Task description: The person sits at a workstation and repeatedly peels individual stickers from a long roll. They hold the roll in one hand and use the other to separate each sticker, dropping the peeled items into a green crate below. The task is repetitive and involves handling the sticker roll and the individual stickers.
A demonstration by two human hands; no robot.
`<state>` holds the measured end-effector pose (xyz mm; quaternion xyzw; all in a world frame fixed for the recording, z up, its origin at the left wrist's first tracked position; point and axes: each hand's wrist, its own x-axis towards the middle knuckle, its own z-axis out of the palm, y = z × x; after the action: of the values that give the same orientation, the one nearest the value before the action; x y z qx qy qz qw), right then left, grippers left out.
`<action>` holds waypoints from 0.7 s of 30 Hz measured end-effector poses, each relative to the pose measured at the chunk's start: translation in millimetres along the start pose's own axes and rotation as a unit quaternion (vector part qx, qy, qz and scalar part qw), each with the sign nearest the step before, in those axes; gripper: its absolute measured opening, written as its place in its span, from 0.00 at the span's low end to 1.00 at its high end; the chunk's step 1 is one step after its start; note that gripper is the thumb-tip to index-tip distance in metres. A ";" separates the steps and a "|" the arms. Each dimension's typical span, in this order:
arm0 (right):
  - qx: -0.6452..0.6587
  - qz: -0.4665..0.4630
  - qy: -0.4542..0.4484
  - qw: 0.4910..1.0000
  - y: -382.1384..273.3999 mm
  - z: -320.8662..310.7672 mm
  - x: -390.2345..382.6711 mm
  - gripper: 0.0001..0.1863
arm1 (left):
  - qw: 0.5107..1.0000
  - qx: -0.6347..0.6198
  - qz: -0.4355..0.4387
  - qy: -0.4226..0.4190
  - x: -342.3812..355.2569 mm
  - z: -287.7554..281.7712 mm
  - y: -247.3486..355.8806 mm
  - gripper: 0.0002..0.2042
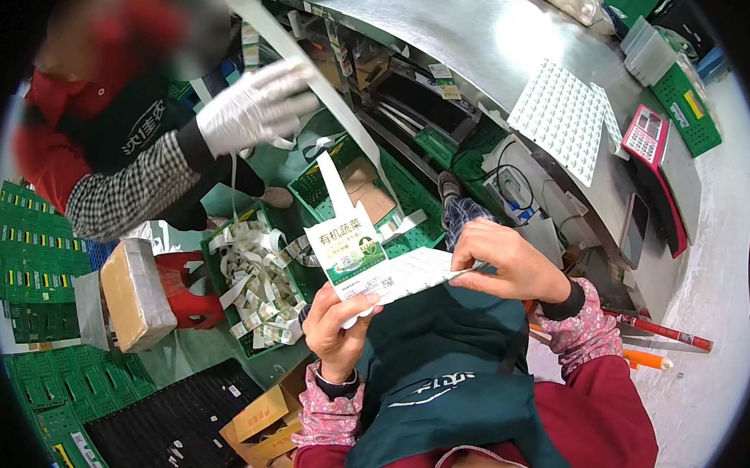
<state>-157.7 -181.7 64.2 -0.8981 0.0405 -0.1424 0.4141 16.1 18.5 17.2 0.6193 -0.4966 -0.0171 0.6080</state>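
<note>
In front of my apron, a white-and-green printed label (348,248) is stretched between my two hands, with a white strip trailing off its far edge. My left hand (337,331) is closed on its lower left edge, the thumb lying on top. At the label's right end, the white part (419,269) is pinched between thumb and fingers of my right hand (508,261). Across from me stands a co-worker whose white-gloved hand (259,108) is raised beside a long white paper strip (335,98).
A green crate (293,357) full of tangled label strips stands at left, near a cardboard box (138,295) and a red stool (193,289). On the metal table (435,19) lie a sheet of round stickers (560,117), a red scale (670,176) and a phone (635,230).
</note>
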 end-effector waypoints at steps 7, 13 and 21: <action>-0.013 -0.012 -0.027 0.999 4.4 1.1 -1.0 0.09 | 0.997 -0.013 0.003 -0.071 0.6 -5.2 3.8 0.14; -0.054 -0.004 -0.043 0.998 5.9 6.1 -5.0 0.08 | 0.989 -0.041 -0.127 -0.064 -1.4 0.3 3.2 0.09; -0.026 0.024 -0.070 0.997 7.4 4.6 -5.0 0.09 | 0.987 -0.044 -0.141 -0.061 -9.0 6.8 -0.8 0.06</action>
<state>-160.8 -182.2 54.6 -0.9149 0.0367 -0.0677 0.3962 7.8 19.0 9.6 0.6537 -0.4389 -0.1625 0.5947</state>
